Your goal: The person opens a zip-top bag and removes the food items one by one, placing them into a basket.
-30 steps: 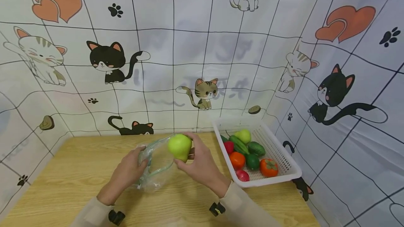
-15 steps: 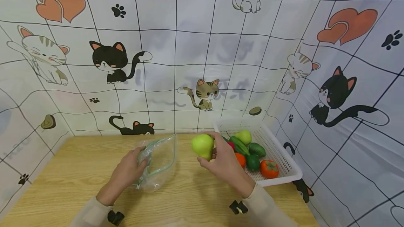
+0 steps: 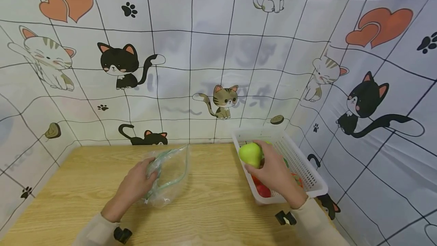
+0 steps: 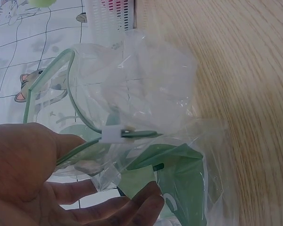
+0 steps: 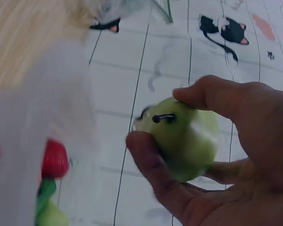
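A green pear [image 3: 250, 155] is held in my right hand [image 3: 274, 168], above the left side of the white plastic basket [image 3: 317, 191]. In the right wrist view the thumb and fingers curl round the pear [image 5: 193, 141], its dark stem showing. My left hand [image 3: 136, 181] pinches the side of a clear zip bag [image 3: 175, 170] over the table. The left wrist view shows the bag's mouth gaping, with a green zip strip and a white slider [image 4: 112, 134]. Nothing is visible inside the bag.
Inside the basket lie a red radish-like item [image 3: 263, 191], an orange persimmon [image 3: 297, 179] and other produce, partly hidden by my right hand. The wooden table [image 3: 211, 208] meets a cat-patterned cloth [image 3: 191, 67] at its back and right.
My right hand has carried the pear from the bag's mouth rightward to above the basket. The left hand stays with the bag, which has shifted very slightly left.
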